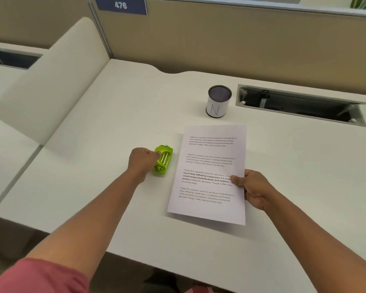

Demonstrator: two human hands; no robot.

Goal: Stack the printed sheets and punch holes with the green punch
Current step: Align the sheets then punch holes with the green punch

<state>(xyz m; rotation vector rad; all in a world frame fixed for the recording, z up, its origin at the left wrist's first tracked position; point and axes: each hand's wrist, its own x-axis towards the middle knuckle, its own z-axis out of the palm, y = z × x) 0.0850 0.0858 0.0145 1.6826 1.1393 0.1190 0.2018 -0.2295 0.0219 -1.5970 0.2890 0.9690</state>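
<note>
The printed sheets [209,161] lie as one stack on the white desk, text facing up, slightly lifted at the near right edge. My right hand [255,188] pinches that right edge, thumb on top of the paper. Just left of the stack sits the green punch [162,161], small and bright green with a metal insert on top. My left hand [143,160] grips the punch from its left side, thumb pressed on its top. A narrow gap separates the punch from the left edge of the paper.
A cylindrical tin [218,101] with a dark lid stands behind the sheets. An open cable hatch [300,104] is cut into the desk at the back right. A curved white divider [51,81] rises on the left, and beige partition walls close the back.
</note>
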